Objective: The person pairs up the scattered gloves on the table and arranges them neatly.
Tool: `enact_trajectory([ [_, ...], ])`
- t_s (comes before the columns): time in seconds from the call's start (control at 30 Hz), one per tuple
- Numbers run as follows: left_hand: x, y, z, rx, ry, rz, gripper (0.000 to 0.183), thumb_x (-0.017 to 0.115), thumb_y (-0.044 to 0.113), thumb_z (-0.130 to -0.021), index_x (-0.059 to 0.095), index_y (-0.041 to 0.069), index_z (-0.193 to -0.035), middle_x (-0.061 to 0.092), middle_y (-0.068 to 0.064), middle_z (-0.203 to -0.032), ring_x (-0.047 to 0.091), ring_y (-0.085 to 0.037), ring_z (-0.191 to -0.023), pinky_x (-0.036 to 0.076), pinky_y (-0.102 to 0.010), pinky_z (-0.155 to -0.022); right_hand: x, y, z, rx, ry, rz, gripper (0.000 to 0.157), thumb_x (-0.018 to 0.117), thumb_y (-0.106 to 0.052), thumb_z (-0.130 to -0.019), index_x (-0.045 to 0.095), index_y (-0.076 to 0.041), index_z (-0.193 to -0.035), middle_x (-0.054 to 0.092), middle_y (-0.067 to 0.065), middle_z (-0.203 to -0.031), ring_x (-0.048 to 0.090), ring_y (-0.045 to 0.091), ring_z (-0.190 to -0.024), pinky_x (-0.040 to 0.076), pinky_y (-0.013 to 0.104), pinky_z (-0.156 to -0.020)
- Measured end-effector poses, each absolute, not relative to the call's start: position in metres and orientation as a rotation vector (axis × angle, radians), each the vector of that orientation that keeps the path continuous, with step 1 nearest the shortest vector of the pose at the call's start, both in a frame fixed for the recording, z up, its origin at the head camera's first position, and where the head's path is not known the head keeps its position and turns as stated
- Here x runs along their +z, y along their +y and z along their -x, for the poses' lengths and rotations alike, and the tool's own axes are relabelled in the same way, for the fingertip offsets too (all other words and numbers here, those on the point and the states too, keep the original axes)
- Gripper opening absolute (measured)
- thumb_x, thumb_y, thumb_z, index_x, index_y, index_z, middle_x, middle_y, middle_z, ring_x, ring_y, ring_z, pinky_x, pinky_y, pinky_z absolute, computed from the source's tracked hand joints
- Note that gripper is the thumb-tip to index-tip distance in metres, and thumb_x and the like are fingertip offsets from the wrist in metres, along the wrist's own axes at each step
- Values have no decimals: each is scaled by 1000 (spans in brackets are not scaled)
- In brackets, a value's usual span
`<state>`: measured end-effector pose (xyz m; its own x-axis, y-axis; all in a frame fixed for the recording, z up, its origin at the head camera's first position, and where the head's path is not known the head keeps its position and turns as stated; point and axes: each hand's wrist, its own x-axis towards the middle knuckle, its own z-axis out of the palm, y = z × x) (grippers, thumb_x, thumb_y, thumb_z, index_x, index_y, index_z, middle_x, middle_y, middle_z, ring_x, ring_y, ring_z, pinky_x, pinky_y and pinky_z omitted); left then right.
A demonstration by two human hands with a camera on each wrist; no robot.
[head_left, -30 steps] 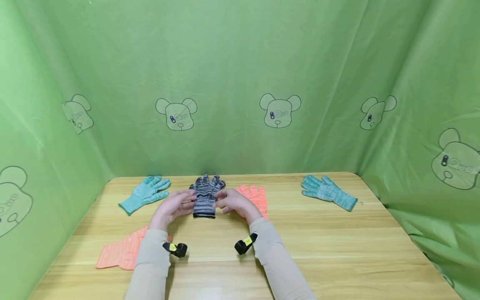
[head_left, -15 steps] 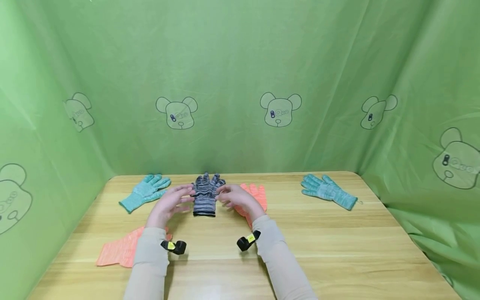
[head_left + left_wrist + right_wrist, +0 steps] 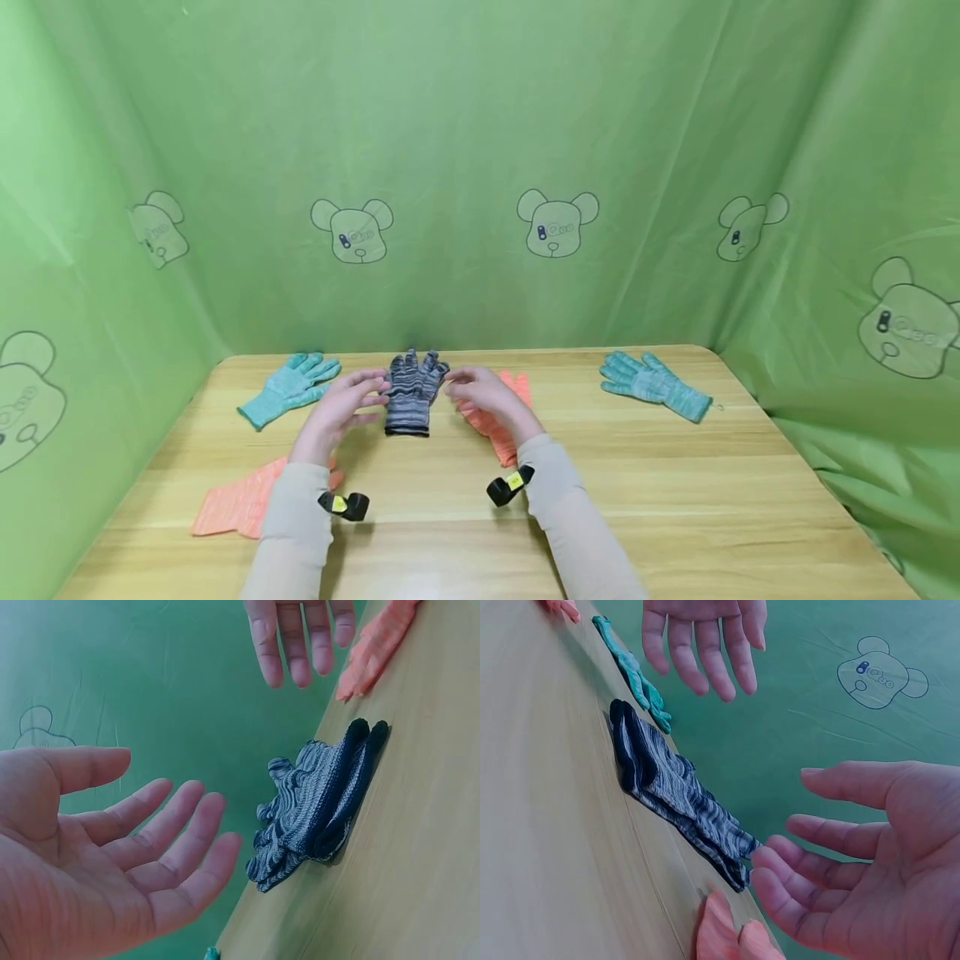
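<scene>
A black-and-grey striped knit glove lies at the back of the table, fingers toward the green curtain, cuff toward me. The left wrist view shows two dark cuff edges on this glove, one over the other. My left hand hovers at its left side, fingers spread and relaxed, holding nothing. On the other side my right hand hangs with loosely bent fingers, also holding nothing, and overlaps an orange glove. In the right wrist view my right hand has its palm turned toward the striped glove.
A teal glove lies at the back left of the wooden table, another teal glove at the back right. A second orange glove is partly hidden under my left forearm. Green curtains enclose the table on three sides.
My hands have drawn apart from the striped glove; the right has moved further to the right, uncovering more of the orange glove's lower end. The gloves themselves stay in place.
</scene>
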<state>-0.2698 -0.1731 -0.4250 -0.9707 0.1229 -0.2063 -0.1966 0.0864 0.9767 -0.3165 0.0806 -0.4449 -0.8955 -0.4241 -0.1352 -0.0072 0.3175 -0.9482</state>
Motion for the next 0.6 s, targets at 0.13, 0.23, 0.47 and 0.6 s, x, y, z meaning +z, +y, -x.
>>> enact_trajectory([
  [0.13, -422, -173, 266, 1970, 2176, 69, 46, 47, 23, -102, 42, 2, -143, 51, -22, -141, 55, -35, -123, 46, -51, -105, -445, 86, 315, -1611, 2295, 425, 46, 60, -22, -95, 53, 1, -134, 62, 16, -123, 61, 35, -110, 53, 44, -93],
  [0.23, -420, -174, 262, 1958, 2214, 65, 44, 47, 23, -102, 44, 3, -142, 51, -22, -140, 54, -35, -124, 46, -52, -105, -443, 91, 315, -1620, 2304, 428, 47, 61, -22, -95, 52, 1, -135, 60, 17, -126, 59, 39, -115, 52, 48, -96],
  [0.47, -419, -181, 250, 1908, 2289, 10, 43, 47, 26, -103, 46, 5, -141, 47, -23, -144, 49, -40, -130, 44, -53, -106, -438, 102, 313, -1615, 2354, 427, 43, 62, -21, -95, 55, -5, -134, 60, 17, -128, 58, 34, -115, 51, 49, -97],
  [0.6, -420, -191, 242, 1856, 2338, -40, 46, 48, 27, -102, 45, 4, -141, 49, -24, -143, 53, -36, -127, 46, -51, -105, -437, 111, 313, -1575, 2427, 444, 42, 63, -23, -94, 56, -5, -132, 60, 17, -129, 58, 29, -115, 50, 46, -99],
])
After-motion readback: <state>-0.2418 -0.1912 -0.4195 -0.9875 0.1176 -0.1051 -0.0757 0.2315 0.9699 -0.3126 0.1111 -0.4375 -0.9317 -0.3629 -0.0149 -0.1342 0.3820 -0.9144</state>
